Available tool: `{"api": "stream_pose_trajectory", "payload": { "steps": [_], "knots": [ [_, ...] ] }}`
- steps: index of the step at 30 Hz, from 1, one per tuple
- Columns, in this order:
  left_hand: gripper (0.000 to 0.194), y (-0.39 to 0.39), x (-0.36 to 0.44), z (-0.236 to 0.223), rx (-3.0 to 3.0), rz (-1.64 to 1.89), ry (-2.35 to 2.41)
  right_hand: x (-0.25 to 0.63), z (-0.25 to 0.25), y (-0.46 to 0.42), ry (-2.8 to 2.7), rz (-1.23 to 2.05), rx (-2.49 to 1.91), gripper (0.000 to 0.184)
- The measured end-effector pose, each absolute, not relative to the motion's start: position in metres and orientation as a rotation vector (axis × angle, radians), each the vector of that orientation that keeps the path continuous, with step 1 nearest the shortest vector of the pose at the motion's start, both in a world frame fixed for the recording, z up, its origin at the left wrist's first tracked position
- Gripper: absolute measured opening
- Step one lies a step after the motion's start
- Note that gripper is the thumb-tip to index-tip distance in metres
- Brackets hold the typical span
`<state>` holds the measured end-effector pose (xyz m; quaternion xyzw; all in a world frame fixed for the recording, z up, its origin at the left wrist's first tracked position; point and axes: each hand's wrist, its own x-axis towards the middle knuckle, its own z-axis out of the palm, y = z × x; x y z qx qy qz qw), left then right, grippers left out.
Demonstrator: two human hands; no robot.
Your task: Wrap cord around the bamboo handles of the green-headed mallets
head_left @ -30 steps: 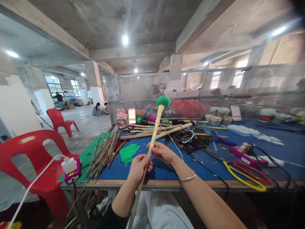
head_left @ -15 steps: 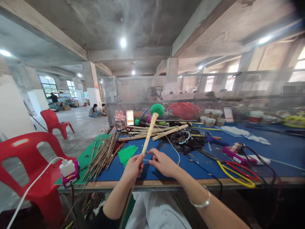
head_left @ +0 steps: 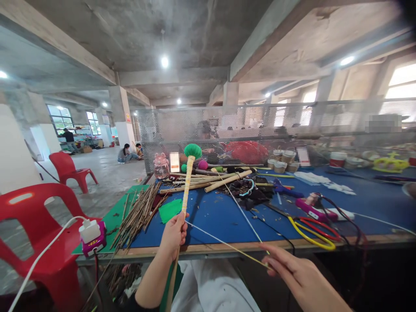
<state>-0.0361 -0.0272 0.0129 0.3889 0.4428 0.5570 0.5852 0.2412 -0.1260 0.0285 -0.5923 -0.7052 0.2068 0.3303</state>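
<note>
My left hand (head_left: 174, 233) is closed around a long stick (head_left: 187, 188) wrapped in pale yellow cord, held nearly upright at the table's front edge. A rounded green cloth head (head_left: 193, 151) tops it. My right hand (head_left: 286, 271), low on the right, pinches a thin pale cord (head_left: 224, 242). One stretch of the cord runs taut to the stick at my left hand; another runs from my right fingers up to the far side of the table. A green cloth piece (head_left: 170, 211) lies just left of the stick.
On the blue table (head_left: 214, 221) lie thin twigs (head_left: 139, 212), thicker wooden sticks (head_left: 227, 181), a black bag (head_left: 248, 190), scissors with yellow and red handles (head_left: 312, 229) and a purple power strip (head_left: 315, 210). Behind stands a perforated metal screen (head_left: 175, 125). A red chair (head_left: 39, 225) is at left.
My right hand has moved away from the stick, right and toward me, drawing the cord out taut. The stick and my left hand have shifted slightly left in view.
</note>
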Motion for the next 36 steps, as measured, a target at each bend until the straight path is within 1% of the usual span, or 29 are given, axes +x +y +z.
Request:
{"api": "stream_pose_trajectory", "payload": {
  "steps": [3, 5, 6, 8, 11, 13, 16, 20, 23, 25, 28, 31, 36],
  "knots": [
    [0.051, -0.027, -0.035, 0.011, 0.915, 1.295, 1.032, 0.253, 0.01, -0.131, -1.641, 0.64, -1.522, 0.043],
    [0.051, -0.027, -0.035, 0.011, 0.916, 1.293, 1.038, 0.259, -0.004, -0.134, -1.519, 0.637, -1.522, 0.046],
    [0.051, -0.027, -0.034, 0.011, 0.921, 1.294, 1.039, 0.262, -0.011, -0.135, -1.495, 0.627, -1.537, 0.045],
    [0.051, -0.027, -0.034, 0.01, 0.935, 1.307, 1.04, 0.264, -0.02, -0.137, -1.556, 0.625, -1.584, 0.036],
    [0.05, -0.027, -0.033, 0.008, 0.951, 1.323, 1.053, 0.258, -0.02, -0.135, -1.773, 0.625, -1.618, 0.015],
    [0.05, -0.028, -0.032, 0.008, 0.961, 1.317, 1.067, 0.25, -0.01, -0.125, -1.841, 0.557, -1.592, 0.015],
    [0.048, -0.028, -0.031, 0.007, 0.99, 1.3, 1.083, 0.235, 0.014, -0.085, -1.907, 0.439, -1.543, 0.024],
    [0.048, -0.028, -0.03, 0.005, 1.005, 1.307, 1.073, 0.215, 0.039, 0.005, -2.076, 0.354, -1.518, 0.022],
    [0.048, -0.028, -0.031, 0.005, 0.963, 1.334, 1.057, 0.197, 0.045, 0.069, -2.063, 0.282, -1.693, 0.018],
    [0.049, -0.029, -0.033, 0.006, 0.925, 1.361, 1.041, 0.184, 0.044, 0.1, -1.922, 0.188, -1.911, 0.023],
    [0.051, -0.03, -0.036, 0.009, 0.87, 1.387, 1.022, 0.173, 0.038, 0.126, -1.741, 0.144, -2.149, 0.033],
    [0.052, -0.03, -0.038, 0.01, 0.835, 1.389, 0.995, 0.173, 0.031, 0.14, -1.69, 0.205, -2.239, 0.028],
    [0.051, -0.029, -0.038, 0.011, 0.823, 1.379, 0.971, 0.178, 0.031, 0.15, -1.688, 0.225, -2.237, 0.026]
  ]
}}
